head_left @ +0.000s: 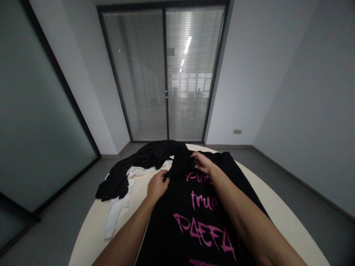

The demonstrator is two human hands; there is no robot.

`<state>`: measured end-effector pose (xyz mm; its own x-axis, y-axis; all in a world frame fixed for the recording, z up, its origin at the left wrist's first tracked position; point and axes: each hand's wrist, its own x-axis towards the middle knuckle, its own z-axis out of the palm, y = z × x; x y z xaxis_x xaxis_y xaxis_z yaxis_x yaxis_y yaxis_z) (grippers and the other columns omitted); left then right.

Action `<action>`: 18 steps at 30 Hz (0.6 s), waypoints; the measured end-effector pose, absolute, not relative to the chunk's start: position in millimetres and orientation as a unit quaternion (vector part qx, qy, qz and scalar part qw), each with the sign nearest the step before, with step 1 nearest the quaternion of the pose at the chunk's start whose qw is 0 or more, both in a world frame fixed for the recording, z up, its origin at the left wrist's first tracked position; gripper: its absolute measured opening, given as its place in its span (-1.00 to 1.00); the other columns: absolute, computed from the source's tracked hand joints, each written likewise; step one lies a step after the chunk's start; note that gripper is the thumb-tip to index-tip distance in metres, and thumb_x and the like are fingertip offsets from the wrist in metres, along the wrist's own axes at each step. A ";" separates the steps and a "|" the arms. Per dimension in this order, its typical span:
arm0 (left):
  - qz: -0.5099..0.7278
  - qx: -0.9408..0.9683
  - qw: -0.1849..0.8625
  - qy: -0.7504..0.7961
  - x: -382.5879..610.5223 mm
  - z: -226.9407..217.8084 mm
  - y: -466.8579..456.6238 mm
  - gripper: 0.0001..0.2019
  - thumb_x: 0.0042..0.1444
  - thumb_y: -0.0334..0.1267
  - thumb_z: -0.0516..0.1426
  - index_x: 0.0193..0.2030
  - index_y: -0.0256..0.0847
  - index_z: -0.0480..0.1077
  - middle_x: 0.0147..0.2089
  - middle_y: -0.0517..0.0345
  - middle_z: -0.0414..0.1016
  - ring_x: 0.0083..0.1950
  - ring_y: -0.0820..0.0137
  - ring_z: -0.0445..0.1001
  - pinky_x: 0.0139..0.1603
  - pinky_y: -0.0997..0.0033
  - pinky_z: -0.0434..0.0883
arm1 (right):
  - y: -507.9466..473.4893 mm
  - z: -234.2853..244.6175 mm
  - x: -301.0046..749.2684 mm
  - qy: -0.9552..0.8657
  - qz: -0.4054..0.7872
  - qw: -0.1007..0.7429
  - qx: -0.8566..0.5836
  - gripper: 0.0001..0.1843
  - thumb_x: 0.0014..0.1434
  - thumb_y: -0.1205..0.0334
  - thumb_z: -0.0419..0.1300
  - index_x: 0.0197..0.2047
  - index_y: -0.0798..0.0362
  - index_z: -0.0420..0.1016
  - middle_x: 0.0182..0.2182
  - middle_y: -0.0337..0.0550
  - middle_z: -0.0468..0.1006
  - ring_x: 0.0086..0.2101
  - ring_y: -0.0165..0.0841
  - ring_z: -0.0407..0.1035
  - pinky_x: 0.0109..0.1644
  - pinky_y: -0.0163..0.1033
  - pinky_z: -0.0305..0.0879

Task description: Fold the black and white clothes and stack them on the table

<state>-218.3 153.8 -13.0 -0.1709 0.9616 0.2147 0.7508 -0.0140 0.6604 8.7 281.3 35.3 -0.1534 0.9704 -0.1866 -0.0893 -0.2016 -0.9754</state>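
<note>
Pinching the far edge of the black shirt [199, 218]: left hand [156, 184] and right hand [202, 162] both closed on fabric. Shirt is lying flat on the table [280, 214], white garment [122, 201] to the left.

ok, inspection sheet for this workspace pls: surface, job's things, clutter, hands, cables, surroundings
Surface: round cream table, partly covered by clothes.
Job's things: black T-shirt with pink lettering, laid out in front of the person, top end bunched.
Clutter: white garment and second black garment heaped far left, draped over the rim.
Hands: left hand grips the T-shirt's upper left edge; right hand pinches fabric at its top.
Cables: nothing seen.
Surroundings: glass doors with blinds, grey walls, wall socket.
</note>
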 end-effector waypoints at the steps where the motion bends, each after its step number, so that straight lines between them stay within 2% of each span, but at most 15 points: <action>1: 0.343 0.623 0.154 0.686 -217.6 -11.9 153.2 -0.76 0.26 -0.23 0.15 0.05 -0.03 0.48 -0.07 0.17 0.62 -0.07 0.32 0.57 -0.18 0.46 0.35 | 280.2 34.1 11.5 -0.460 0.608 0.432 -0.482 -0.38 0.14 0.29 0.27 0.25 0.01 0.24 -0.30 -0.16 0.56 -0.39 -0.35 0.50 -0.33 -0.23 0.53; 4: 0.344 0.621 0.155 0.687 -216.9 -10.2 153.0 -0.75 0.33 -0.21 0.07 0.04 -0.04 0.52 -0.09 0.15 0.64 -0.08 0.32 0.58 -0.18 0.45 0.35 | 274.3 30.4 20.5 -0.529 0.512 0.441 -0.513 -0.31 0.05 0.22 0.35 0.25 0.00 0.28 -0.04 -0.04 0.53 -0.11 -0.25 0.49 -0.02 -0.11 0.49; 6: 0.342 0.620 0.156 0.688 -216.8 -10.2 153.9 -0.74 0.35 -0.21 0.04 0.02 -0.05 0.54 -0.11 0.13 0.65 -0.08 0.30 0.59 -0.18 0.44 0.35 | 266.3 29.2 25.1 -0.627 0.350 0.456 -0.526 -0.41 0.04 0.20 0.36 0.15 0.03 0.41 0.07 -0.01 0.48 0.05 -0.21 0.40 0.18 -0.06 0.34; 7: 0.340 0.620 0.156 0.690 -216.8 -10.4 154.4 -0.74 0.35 -0.20 0.04 0.01 -0.05 0.54 -0.11 0.13 0.65 -0.08 0.30 0.59 -0.19 0.43 0.34 | 260.7 29.1 26.2 -0.677 0.274 0.450 -0.513 -0.53 0.08 0.19 0.32 0.08 0.04 0.47 0.06 -0.02 0.49 0.06 -0.20 0.38 0.21 -0.06 0.28; 9: 0.339 0.618 0.155 0.692 -216.5 -11.2 155.3 -0.75 0.34 -0.18 0.07 0.02 -0.05 0.54 -0.11 0.13 0.65 -0.09 0.30 0.59 -0.20 0.44 0.34 | 246.5 29.1 25.7 -0.777 0.196 0.401 -0.444 -0.72 0.18 0.13 0.24 -0.05 0.04 0.54 -0.06 -0.07 0.55 -0.03 -0.23 0.41 0.17 -0.09 0.28; 10: 0.339 0.616 0.155 0.694 -216.3 -11.7 155.6 -0.76 0.33 -0.17 0.09 0.03 -0.05 0.53 -0.11 0.14 0.65 -0.10 0.30 0.59 -0.21 0.44 0.34 | 238.5 28.8 24.0 -0.825 0.191 0.354 -0.396 -0.75 0.22 0.11 0.22 -0.08 0.03 0.55 -0.13 -0.10 0.57 -0.09 -0.25 0.43 0.12 -0.12 0.31; 12: 0.340 0.612 0.155 0.697 -215.9 -12.6 156.2 -0.77 0.31 -0.16 0.11 0.03 -0.05 0.51 -0.10 0.15 0.64 -0.12 0.32 0.59 -0.23 0.46 0.33 | 223.2 26.7 17.9 -0.900 0.163 0.251 -0.317 -0.68 0.17 0.07 0.31 -0.04 -0.01 0.55 -0.13 -0.12 0.58 -0.09 -0.23 0.43 0.09 -0.14 0.29; 14: 0.340 0.609 0.155 0.700 -215.6 -13.1 156.4 -0.78 0.32 -0.16 0.10 0.02 -0.05 0.50 -0.11 0.16 0.64 -0.12 0.33 0.59 -0.23 0.47 0.33 | 211.6 22.6 10.2 -0.927 0.116 0.190 -0.301 -0.59 0.11 0.09 0.37 0.03 -0.03 0.54 -0.04 -0.07 0.56 -0.03 -0.18 0.41 0.12 -0.11 0.25; 16: 0.340 0.610 0.156 0.699 -215.7 -13.4 156.4 -0.79 0.34 -0.16 0.08 0.00 -0.06 0.50 -0.13 0.16 0.64 -0.12 0.33 0.59 -0.23 0.47 0.32 | 205.7 17.9 3.1 -0.924 0.077 0.173 -0.332 -0.67 0.19 0.16 0.31 0.03 -0.02 0.54 -0.01 -0.03 0.55 -0.01 -0.16 0.41 0.13 -0.09 0.23; 18: 0.339 0.615 0.154 0.696 -216.1 -13.7 156.2 -0.79 0.36 -0.16 0.06 -0.03 -0.07 0.50 -0.15 0.16 0.64 -0.13 0.34 0.59 -0.24 0.47 0.32 | 204.4 14.2 -1.6 -0.906 0.070 0.191 -0.370 -0.76 0.30 0.22 0.18 0.00 0.01 0.54 -0.05 -0.01 0.56 -0.03 -0.18 0.43 0.12 -0.11 0.24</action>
